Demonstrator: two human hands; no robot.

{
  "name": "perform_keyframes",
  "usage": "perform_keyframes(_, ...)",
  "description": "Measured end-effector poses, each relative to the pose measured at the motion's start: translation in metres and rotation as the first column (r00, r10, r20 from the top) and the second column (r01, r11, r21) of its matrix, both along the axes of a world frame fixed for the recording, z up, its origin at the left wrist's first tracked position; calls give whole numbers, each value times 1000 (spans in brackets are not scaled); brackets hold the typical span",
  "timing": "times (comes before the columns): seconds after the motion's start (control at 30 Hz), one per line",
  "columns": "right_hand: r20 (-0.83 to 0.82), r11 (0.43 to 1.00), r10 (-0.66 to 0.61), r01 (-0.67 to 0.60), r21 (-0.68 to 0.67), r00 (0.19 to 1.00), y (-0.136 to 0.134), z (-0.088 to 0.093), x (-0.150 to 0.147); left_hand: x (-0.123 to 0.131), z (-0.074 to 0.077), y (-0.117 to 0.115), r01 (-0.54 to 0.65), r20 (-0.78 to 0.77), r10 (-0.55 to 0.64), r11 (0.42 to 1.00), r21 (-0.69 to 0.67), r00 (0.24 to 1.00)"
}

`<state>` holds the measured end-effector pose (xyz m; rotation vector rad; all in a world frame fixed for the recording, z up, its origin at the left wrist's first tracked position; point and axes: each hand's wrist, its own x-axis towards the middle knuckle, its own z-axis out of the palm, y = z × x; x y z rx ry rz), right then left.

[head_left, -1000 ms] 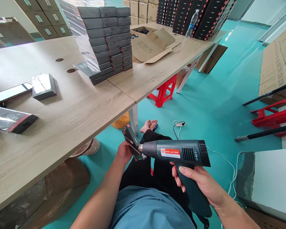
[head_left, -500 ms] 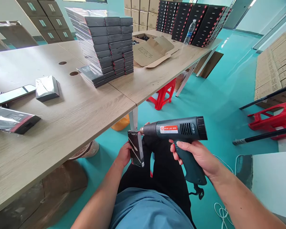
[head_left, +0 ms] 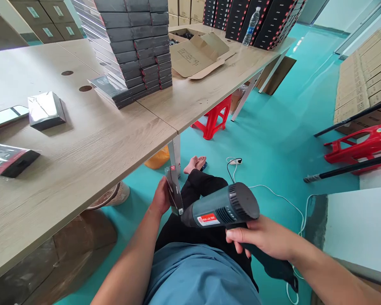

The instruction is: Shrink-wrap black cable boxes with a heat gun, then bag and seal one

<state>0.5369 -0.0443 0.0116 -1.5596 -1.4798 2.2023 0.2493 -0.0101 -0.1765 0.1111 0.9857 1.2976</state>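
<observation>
In my right hand is a dark green heat gun with a red-and-white label, its fingers wrapped round the handle. The gun points left, and its front end is by the lower part of a slim black box. My left hand grips that box from the left side, upright with a narrow side toward me, beside the table's edge. Whether the nozzle touches the box I cannot tell. On the table lie a film-wrapped box and another wrapped black box.
A tall stack of black boxes stands on the table, with an opened carton and a water bottle beyond. Red stools stand on the floor. White cable and a power strip lie on the floor.
The heat gun has swung lower, its nozzle going from the box's top to its lower part. The slim box has turned, now showing its narrow side. My view has shifted slightly.
</observation>
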Motion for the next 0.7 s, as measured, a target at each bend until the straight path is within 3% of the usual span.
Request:
perform_keyframes(0.1, -104, 968, -242, 233, -95, 965, -15, -12, 12, -4, 5, -3, 29, 104, -28, 1000, -3, 994)
perform_keyframes(0.2, -203, 833, -551, 518, -194, 810, -16, -26, 21, -5, 13, -7, 90, 232, -100, 994, 55, 968)
perform_keyframes(0.27, -248, 745, -667, 617, -254, 703, -10, -35, 24, -3, 19, -9, 135, 293, -176, 979, 155, 940)
perform_keyframes(0.37, -286, 648, -762, 678, -348, 581, 0, -48, 26, 2, 23, -12, 190, 334, -264, 952, 240, 905)
perform_keyframes(0.47, -289, 596, -803, 687, -416, 521, 5, -54, 26, 6, 23, -15, 244, 332, -310, 943, 226, 891)
perform_keyframes(0.7, -319, 604, -797, 652, -458, 513, 9, -56, 19, 6, 18, -17, 279, 319, -327, 942, 189, 889)
